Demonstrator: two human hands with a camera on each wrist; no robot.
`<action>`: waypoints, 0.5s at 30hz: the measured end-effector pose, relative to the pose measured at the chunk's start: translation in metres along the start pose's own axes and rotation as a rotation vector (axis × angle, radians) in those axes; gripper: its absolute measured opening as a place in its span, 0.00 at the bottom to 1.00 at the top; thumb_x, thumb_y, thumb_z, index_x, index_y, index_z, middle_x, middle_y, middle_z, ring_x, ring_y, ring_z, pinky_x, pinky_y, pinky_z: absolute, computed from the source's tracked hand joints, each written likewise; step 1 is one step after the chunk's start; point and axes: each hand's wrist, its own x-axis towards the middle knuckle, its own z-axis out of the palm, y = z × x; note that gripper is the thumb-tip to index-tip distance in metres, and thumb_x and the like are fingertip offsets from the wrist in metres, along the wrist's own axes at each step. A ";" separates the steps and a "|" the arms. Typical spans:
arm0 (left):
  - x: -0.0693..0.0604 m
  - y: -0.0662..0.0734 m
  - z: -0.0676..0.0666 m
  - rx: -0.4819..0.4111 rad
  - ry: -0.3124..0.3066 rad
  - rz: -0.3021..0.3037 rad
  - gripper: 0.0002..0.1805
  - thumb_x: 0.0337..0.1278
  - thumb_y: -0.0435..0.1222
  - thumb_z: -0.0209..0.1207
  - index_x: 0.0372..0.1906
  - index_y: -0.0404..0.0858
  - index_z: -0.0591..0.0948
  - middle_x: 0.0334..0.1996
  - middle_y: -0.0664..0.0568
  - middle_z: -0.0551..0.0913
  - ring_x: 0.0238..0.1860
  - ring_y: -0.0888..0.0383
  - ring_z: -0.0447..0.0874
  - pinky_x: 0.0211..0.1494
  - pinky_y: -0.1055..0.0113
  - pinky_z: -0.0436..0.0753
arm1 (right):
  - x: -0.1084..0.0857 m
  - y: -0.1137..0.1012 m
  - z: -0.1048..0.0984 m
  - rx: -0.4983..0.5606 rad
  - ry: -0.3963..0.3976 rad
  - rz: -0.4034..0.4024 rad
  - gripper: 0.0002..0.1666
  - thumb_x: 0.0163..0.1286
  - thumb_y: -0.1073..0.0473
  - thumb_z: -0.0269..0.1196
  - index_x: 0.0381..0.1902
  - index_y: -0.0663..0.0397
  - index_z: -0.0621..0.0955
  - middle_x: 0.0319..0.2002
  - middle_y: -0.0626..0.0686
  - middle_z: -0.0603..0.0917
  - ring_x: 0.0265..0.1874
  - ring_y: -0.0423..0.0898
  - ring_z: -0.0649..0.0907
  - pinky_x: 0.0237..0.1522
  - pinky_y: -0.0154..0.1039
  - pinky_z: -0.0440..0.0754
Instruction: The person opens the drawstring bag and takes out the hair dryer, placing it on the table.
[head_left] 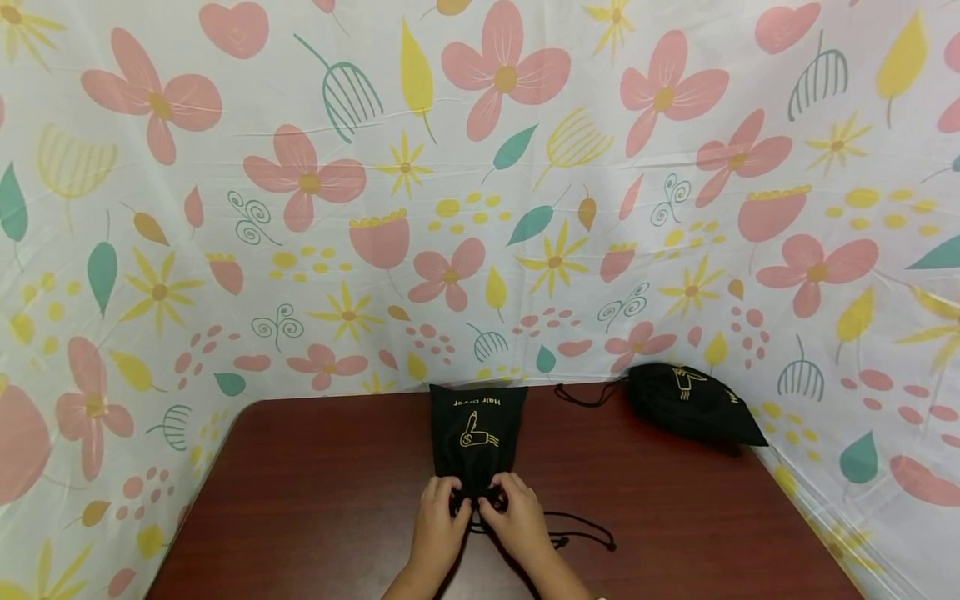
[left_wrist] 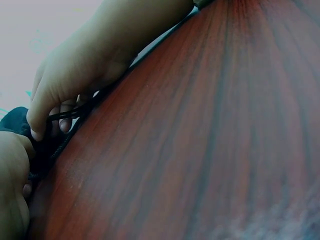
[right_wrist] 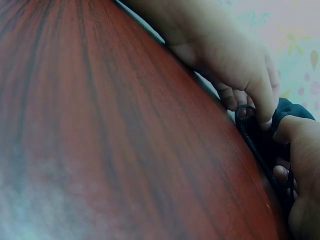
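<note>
A black drawstring pouch with gold "Hair Dryer" lettering and a hair dryer drawing lies flat on the table, its lettering upside down to me. At its gathered near end, my left hand pinches the mouth from the left side. My right hand pinches the same mouth from the right, thumbs close together. Black drawcord trails out to the right of the right hand, with knotted ends. In the right wrist view a loop of cord shows by the left fingers; the pouch mouth is partly hidden behind both hands.
A second black pouch, bulging, with similar gold print, sits at the back right corner, its cord lying to its left. The reddish-brown wooden table is bordered by a flower-printed white curtain at the back and sides.
</note>
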 end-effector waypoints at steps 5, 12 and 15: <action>0.000 0.001 -0.001 -0.003 0.013 -0.001 0.14 0.50 0.32 0.70 0.39 0.43 0.77 0.32 0.59 0.71 0.34 0.66 0.68 0.34 0.71 0.72 | 0.000 0.000 0.000 0.020 0.008 -0.002 0.14 0.58 0.58 0.74 0.38 0.47 0.79 0.32 0.40 0.78 0.28 0.33 0.76 0.33 0.33 0.75; -0.001 0.001 -0.001 -0.025 0.006 -0.020 0.14 0.51 0.33 0.69 0.39 0.44 0.76 0.32 0.60 0.70 0.33 0.66 0.67 0.34 0.72 0.72 | 0.000 -0.001 -0.001 0.041 -0.019 0.019 0.12 0.60 0.58 0.72 0.38 0.46 0.79 0.31 0.41 0.77 0.27 0.33 0.74 0.31 0.30 0.74; 0.000 0.001 -0.002 -0.033 -0.001 -0.030 0.14 0.51 0.33 0.69 0.39 0.44 0.76 0.32 0.59 0.70 0.33 0.66 0.67 0.34 0.72 0.72 | 0.000 -0.001 -0.001 0.054 -0.026 0.029 0.12 0.60 0.59 0.72 0.38 0.46 0.79 0.32 0.41 0.78 0.28 0.33 0.75 0.30 0.30 0.74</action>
